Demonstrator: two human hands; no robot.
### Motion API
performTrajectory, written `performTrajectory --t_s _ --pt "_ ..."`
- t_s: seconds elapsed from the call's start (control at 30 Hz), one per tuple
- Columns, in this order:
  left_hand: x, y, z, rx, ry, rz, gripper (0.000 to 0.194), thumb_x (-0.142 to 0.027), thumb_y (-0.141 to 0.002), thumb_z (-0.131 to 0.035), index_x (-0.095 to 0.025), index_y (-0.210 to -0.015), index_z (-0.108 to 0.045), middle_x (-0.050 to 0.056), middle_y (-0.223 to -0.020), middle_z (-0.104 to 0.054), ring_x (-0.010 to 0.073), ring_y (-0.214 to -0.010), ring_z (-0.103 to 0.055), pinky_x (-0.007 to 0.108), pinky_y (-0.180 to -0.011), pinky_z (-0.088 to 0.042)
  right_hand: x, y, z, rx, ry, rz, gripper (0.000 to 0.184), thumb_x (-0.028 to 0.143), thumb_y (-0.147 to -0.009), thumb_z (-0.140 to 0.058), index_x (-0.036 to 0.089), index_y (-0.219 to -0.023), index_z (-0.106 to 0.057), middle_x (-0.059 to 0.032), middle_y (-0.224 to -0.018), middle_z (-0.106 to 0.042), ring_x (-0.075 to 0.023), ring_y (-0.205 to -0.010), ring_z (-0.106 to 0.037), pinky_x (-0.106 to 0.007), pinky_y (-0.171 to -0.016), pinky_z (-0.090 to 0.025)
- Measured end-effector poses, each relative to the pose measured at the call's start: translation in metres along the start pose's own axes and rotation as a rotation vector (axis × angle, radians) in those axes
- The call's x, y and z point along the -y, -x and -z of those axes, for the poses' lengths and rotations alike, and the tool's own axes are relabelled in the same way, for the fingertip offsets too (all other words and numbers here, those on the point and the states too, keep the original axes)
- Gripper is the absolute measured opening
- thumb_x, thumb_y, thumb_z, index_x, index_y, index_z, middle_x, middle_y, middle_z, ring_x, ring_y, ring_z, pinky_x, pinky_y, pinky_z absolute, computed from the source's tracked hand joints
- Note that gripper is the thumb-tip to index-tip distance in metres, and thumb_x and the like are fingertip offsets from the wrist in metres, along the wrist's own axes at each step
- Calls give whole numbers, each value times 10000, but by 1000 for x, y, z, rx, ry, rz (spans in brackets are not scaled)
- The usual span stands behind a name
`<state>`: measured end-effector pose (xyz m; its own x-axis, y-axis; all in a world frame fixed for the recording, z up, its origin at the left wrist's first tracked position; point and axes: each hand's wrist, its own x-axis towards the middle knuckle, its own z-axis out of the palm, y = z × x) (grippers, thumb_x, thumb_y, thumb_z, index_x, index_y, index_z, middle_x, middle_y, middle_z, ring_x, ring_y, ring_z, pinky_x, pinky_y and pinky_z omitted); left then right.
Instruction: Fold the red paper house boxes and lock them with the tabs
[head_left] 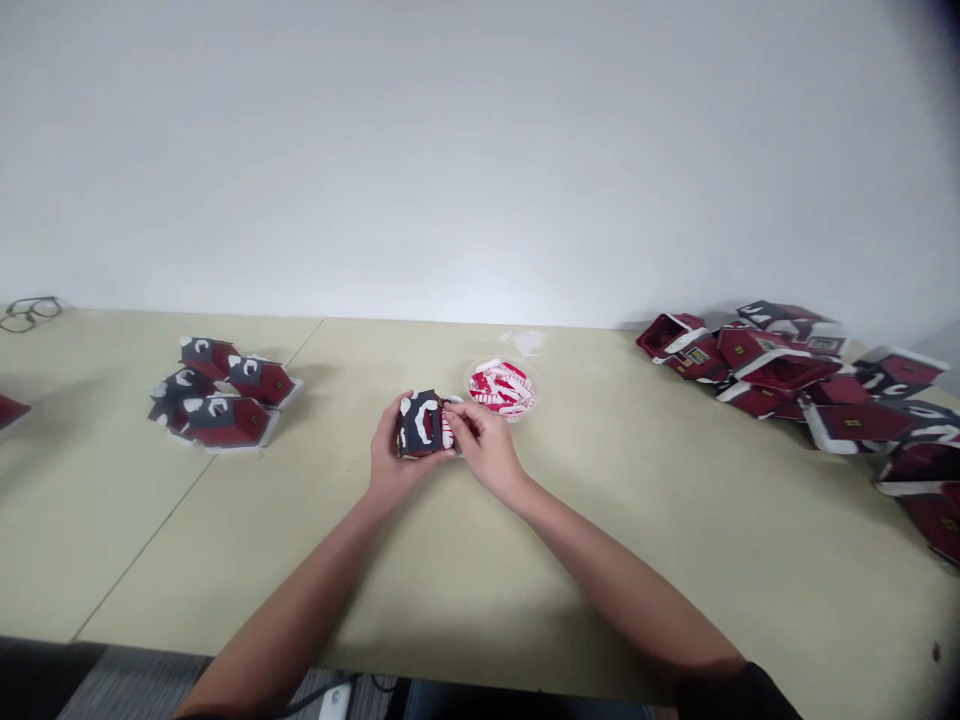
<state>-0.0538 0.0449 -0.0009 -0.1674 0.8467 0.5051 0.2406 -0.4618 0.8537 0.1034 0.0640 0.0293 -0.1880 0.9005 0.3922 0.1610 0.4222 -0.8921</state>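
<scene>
Nearest the camera: two bare forearms, left (pixel 300 590) and right (pixel 607 560), reaching in from the bottom edge, a dark sleeve (pixel 739 692) at the right elbow. Both lie over a pale counter (pixel 337 580) with a thin dark seam running slantwise at left.

Left hand (pixel 390 465): grip curled around a small toy house (pixel 418 425), opened only as wide as the house; thumb along the near side, fingers at the left end. House sits mid-counter, between the two hands; dark roof with white patches, dark red walls. Whether its base touches the counter, cannot tell.

Right hand (pixel 487 450): grip drawn nearly together, thumb and fingertips on a striped piece (pixel 448 432), red and white, at the right end of the house. Whether the piece is fixed there, cannot tell.

Just beyond the right hand: a round clear dish (pixel 537 394) of red-and-white pieces (pixel 499 386). Behind the dish, a whitish patch (pixel 525 343) on the counter.

To the left, well apart: a cluster of similar houses (pixel 229 422), touching one another. Far left corner, a pair of glasses (pixel 30 314) near the wall (pixel 450 160). To the right, a larger heap of houses (pixel 817 385), several tipped over, hollow undersides showing.
</scene>
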Motion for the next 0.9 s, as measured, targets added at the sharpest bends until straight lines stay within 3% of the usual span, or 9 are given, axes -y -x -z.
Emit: performTrajectory --t_s 0.3,0.67,0.8,0.9 --pt "-8 0 0 28 95 32 955 -301 -496 -949 -247 -1345 -514 114 -1279 -636 330 -1188 -613 478 -1071 -467 4 -3 6 105 -195 -116 327 481 -869 -594 196 -984 -704 -46 -904 -717 -169 -768 -640 -283 -690 -514" --pt "-10 4 2 -19 3 -53 923 -354 -514 -943 -224 -1325 -523 131 -1313 -604 347 -1244 -569 494 -1104 -431 12 -7 11 185 -312 -182 285 475 -807 -663 208 -895 -708 -6 -723 -658 -135 -592 -573 -252 -549 -459" --pt "-15 3 0 -17 53 26 965 -321 -464 -961 -226 -1323 -532 123 -1300 -617 348 -1240 -576 479 -1104 -439 13 -10 14 219 -257 -149 249 436 -837 -620 197 -839 -691 1 -705 -632 -127 -593 -548 -249 -563 -445" --pt "-14 0 -5 77 173 172 1017 -307 -467 -957 -214 -1370 -498 133 -1279 -639 341 -1191 -614 472 -1065 -477 13 -13 23 246 -123 -131 227 365 -859 -577 182 -763 -670 1 -671 -614 -128 -592 -529 -253 -573 -422"
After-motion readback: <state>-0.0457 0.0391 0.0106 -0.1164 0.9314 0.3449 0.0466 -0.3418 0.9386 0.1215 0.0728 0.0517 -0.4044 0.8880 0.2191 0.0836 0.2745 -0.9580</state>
